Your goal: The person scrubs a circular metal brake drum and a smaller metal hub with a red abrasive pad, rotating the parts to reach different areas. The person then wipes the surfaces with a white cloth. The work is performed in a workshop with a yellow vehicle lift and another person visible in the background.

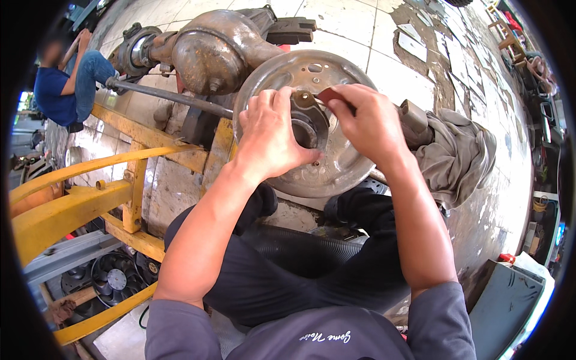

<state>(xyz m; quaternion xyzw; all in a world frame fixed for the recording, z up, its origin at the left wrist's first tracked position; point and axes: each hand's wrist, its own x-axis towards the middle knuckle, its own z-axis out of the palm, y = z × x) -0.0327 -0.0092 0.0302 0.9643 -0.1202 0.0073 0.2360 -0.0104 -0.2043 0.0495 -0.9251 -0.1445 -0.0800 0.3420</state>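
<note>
A round, worn metal plate (346, 171), resembling a brake backing plate, stands in front of me at the end of an axle. At its centre is a dark metal flange (313, 111) with a bolt hole at its top and a round opening. My left hand (267, 135) grips the left side of this flange, thumb at the lower edge and fingers at the top. Between the thumb and fingers of my right hand (369, 123) is a small reddish-brown piece of sandpaper (327, 95), close to the flange's upper right edge. The right fingertips are partly hidden.
Behind the plate lies a rusty axle housing (210, 51) with a long rod (174, 99). A yellow metal frame (78, 216) stands at left, with a fan (116, 278) below. A grey cloth (459, 156) hangs at right. Another person (66, 84) sits at far left.
</note>
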